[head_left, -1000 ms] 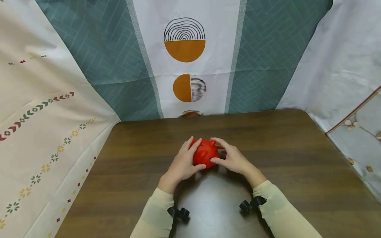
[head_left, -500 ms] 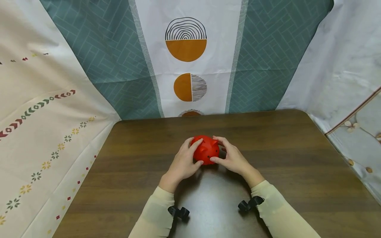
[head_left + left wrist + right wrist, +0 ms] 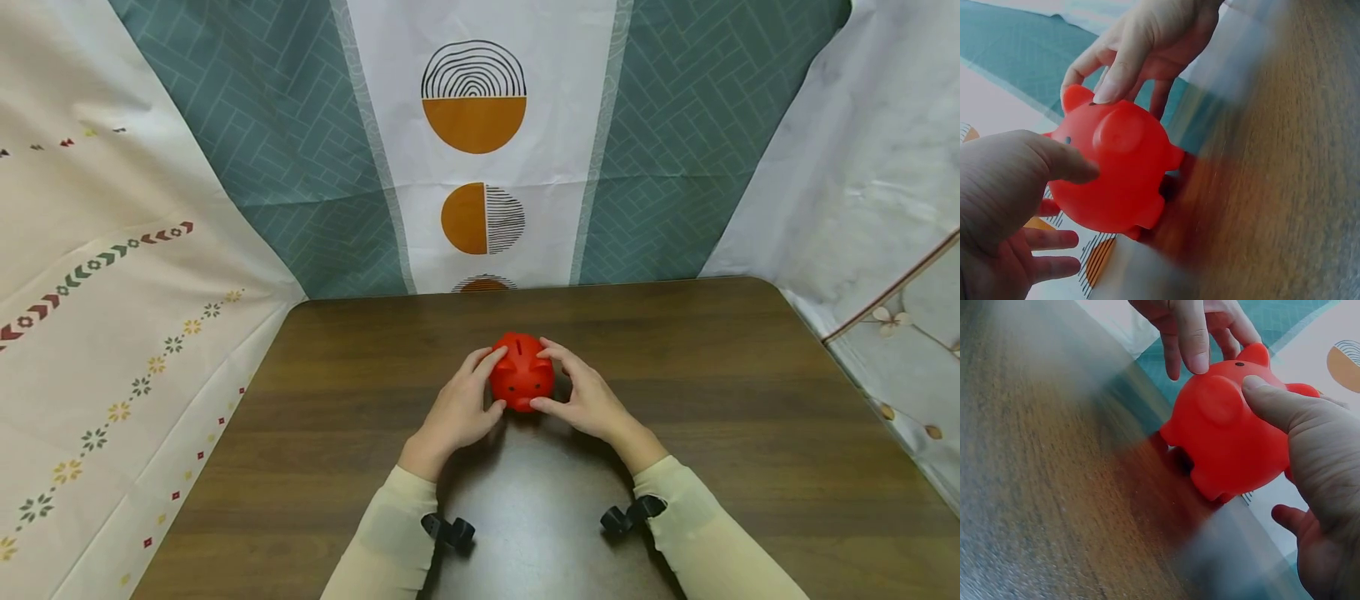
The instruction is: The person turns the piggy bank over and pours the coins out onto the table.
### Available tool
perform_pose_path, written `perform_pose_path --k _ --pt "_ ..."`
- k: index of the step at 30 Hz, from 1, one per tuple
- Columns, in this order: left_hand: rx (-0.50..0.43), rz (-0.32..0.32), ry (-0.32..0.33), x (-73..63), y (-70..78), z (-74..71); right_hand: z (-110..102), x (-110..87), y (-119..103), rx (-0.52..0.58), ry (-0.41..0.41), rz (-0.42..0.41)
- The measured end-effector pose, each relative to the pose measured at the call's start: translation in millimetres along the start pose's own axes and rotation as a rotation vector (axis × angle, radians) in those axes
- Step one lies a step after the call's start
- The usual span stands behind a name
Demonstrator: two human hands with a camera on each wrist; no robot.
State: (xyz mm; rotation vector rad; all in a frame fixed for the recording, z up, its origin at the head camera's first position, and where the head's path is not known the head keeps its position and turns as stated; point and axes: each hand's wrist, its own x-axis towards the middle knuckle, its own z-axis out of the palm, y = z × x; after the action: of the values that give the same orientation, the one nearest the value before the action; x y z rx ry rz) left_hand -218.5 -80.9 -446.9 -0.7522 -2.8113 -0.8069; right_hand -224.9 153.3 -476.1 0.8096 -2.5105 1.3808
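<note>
A red piggy bank (image 3: 522,372) with a coin slot on top stands on the wooden table, its snout (image 3: 1119,130) towards the person. From the left, the left hand (image 3: 459,410) holds its side, fingertips up near the ear and thumb low at the front. On the opposite side the right hand (image 3: 588,400) holds it likewise, its thumb (image 3: 1272,403) touching the face beside the snout. Both hands' fingers are bent around the body. Its short feet show at table level in the wrist views, while its back is hidden there.
The brown wooden table (image 3: 360,358) has rounded far corners. Behind it hangs a green and white patterned cloth (image 3: 495,167). Pale printed cloths line the left (image 3: 97,333) and right sides. Black wrist mounts (image 3: 450,531) sit on both sleeves.
The piggy bank has turned between the hands, from facing front-right to facing the person, and has shifted slightly away. Its slot has come into plain sight. Both hands have stayed nearly in place.
</note>
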Motion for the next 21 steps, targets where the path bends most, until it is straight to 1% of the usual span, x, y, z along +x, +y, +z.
perform_pose_path --k 5,9,15,21 --pt "-0.038 -0.006 -0.046 0.1 -3.5 3.4 2 -1.7 2 -0.048 -0.031 -0.013" --pt "-0.064 -0.030 -0.081 0.0 -5.9 8.0 4 -2.1 4 -0.039 -0.060 -0.003" --pt "-0.078 -0.009 -0.082 0.7 -8.0 11.6 4 -0.2 6 -0.025 -0.048 -0.008" --pt "-0.056 0.019 -0.069 0.3 -8.9 12.4 5 -1.5 7 -0.003 -0.028 -0.001"
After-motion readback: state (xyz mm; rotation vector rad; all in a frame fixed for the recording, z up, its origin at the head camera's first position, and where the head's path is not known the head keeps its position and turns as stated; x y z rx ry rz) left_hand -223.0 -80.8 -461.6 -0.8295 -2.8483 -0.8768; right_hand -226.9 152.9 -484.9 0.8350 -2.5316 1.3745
